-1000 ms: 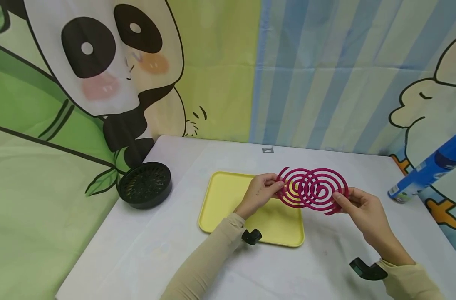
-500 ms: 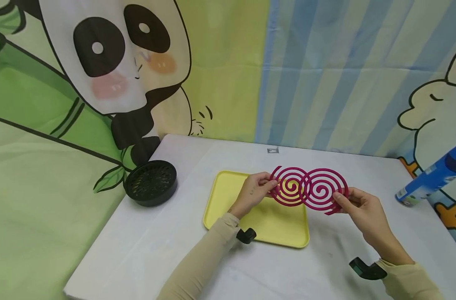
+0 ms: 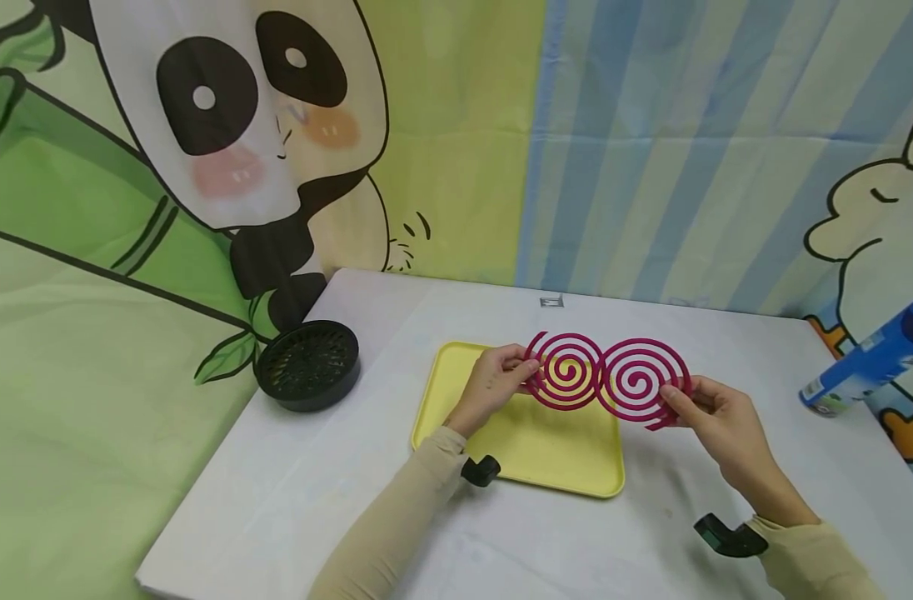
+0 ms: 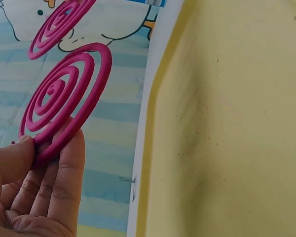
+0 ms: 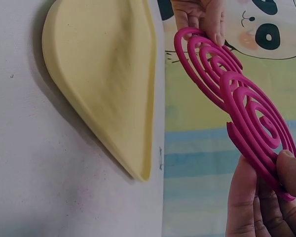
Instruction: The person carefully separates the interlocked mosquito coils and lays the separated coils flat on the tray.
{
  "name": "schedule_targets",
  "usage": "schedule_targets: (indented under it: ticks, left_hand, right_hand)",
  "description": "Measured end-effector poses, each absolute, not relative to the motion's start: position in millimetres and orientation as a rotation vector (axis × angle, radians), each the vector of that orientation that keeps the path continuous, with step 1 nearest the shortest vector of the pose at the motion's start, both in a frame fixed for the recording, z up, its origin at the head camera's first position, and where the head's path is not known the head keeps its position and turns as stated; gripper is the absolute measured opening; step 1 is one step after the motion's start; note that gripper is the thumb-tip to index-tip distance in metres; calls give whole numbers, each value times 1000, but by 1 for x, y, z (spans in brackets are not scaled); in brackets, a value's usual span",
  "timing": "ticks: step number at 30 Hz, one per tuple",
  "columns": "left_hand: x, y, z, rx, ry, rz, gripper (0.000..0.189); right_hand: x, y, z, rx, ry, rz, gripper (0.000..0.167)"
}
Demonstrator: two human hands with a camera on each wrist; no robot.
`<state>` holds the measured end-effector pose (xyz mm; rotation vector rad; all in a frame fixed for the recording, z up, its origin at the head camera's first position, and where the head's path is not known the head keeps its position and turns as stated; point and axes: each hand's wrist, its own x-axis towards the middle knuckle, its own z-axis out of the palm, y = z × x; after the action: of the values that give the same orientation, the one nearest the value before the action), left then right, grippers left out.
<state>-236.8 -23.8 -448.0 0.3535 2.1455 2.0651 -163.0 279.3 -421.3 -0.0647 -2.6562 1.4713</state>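
Two magenta mosquito coils are held up over the yellow tray [image 3: 554, 454], side by side. My left hand [image 3: 488, 385] pinches the left mosquito coil [image 4: 52, 90] at its outer ring, thumb on one face and fingers behind. My right hand [image 3: 732, 429] grips the right mosquito coil [image 3: 640, 382] by its outer edge in the same way. In the head view their inner rims overlap slightly; the left wrist view shows a gap between them. Part of the tray lies hidden behind the left hand and the coils.
A round black mosquito coil holder [image 3: 307, 367] with a slotted top sits at the table's left edge. On the right stands a blue spray can [image 3: 876, 354]. The white table [image 3: 291, 500] meets a printed cloth backdrop [image 3: 456, 150] behind.
My left hand has drawn its coil leftward, so the two coils, which overlapped widely before, are now spread apart. The right hand has barely moved. The head view has shifted slightly.
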Motion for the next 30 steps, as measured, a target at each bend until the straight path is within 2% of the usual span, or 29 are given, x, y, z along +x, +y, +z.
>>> schedule_targets:
  ticks: [30]
  left_hand:
    - [-235, -74, -464, 189, 2281, 1984, 19]
  right_hand:
    - [-185, 259, -446, -40, -2698, 1574, 48]
